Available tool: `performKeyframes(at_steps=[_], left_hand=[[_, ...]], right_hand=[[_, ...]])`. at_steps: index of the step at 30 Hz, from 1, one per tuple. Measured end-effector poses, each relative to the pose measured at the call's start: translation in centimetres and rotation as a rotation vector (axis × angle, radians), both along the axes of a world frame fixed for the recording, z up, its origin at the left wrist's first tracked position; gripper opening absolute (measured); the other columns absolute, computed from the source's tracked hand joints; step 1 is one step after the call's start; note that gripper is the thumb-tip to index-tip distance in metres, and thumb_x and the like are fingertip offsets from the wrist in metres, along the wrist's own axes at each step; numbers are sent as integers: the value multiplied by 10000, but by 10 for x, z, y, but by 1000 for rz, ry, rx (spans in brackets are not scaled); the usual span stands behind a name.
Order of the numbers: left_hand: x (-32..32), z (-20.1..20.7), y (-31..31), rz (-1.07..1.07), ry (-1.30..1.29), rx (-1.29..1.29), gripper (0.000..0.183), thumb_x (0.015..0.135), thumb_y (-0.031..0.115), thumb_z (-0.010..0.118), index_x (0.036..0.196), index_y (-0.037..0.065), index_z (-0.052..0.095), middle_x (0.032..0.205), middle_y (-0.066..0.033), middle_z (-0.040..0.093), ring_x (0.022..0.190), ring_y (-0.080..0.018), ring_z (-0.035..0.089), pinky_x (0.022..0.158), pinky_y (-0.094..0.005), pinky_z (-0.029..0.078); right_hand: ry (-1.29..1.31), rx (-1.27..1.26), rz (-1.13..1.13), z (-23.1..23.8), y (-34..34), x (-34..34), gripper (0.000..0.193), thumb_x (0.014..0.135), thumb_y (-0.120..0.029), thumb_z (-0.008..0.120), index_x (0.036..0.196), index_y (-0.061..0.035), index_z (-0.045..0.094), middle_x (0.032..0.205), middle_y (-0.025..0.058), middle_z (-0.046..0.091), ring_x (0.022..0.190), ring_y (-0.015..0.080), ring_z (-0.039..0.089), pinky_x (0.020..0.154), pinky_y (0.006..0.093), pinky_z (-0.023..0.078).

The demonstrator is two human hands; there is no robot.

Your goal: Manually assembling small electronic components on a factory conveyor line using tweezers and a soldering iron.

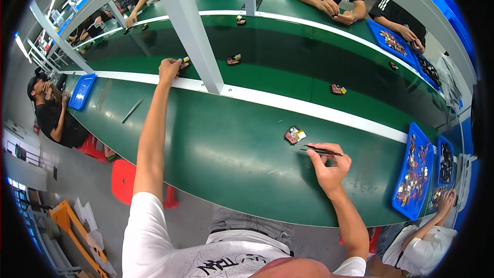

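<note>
My right hand (331, 167) grips dark tweezers (327, 151), their tips pointing left. Just beyond the tips, a small black part with red, white and yellow pieces (294, 135) lies on the green table (226, 149). My left arm is stretched far forward over the white rail. At the belt's near edge, the fingers of my left hand (170, 70) are closed on a similar small black part (184, 63), which they partly hide.
More such parts (338, 89) ride on the dark green belt (278, 67). A white post (190, 31) rises beside my left hand. Blue trays (395, 201) of small pieces stand at right. Another pair of tweezers (133, 110) lies at left. Several people sit around.
</note>
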State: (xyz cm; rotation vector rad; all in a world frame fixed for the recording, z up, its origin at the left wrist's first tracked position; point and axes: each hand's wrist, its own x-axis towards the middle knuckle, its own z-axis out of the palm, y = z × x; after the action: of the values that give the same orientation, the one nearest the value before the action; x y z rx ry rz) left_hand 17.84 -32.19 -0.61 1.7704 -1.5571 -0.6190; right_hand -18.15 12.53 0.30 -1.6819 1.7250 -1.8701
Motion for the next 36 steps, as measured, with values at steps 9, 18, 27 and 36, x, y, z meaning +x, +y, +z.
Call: performKeyframes(at_steps=[9,18,27,36], left_hand=[[21,-15,-24,-51,103,96,212,909,210,775,833,13,780,769,-63,743,615,-121,635,501,-288,514],[17,25,58,-380,202,79,127,882,94,664,808,3,711,716,-82,722,482,-87,556,442,-253,435],[-72,43,242,-897,34,333,83,950,86,718,916,11,720,767,-65,731,628,-101,664,507,-254,488],[-123,88,265,-1207,-527,-356,362,926,266,783,1168,12,692,1200,-141,656,880,-318,701,745,-404,557]], right_hand=[[41,8,21,-2,-2,1,186,792,-12,878,918,4,741,896,81,802,455,38,463,457,203,364],[57,8,-6,-2,1,-4,193,779,-9,884,914,-1,747,901,77,804,443,44,459,449,209,362],[-15,-2,-21,-8,-3,-5,184,781,-3,884,908,-1,750,898,68,792,451,42,464,442,217,344],[-514,53,-43,-9,-10,-26,143,956,-70,761,1015,21,669,910,92,765,497,38,489,450,198,359]])
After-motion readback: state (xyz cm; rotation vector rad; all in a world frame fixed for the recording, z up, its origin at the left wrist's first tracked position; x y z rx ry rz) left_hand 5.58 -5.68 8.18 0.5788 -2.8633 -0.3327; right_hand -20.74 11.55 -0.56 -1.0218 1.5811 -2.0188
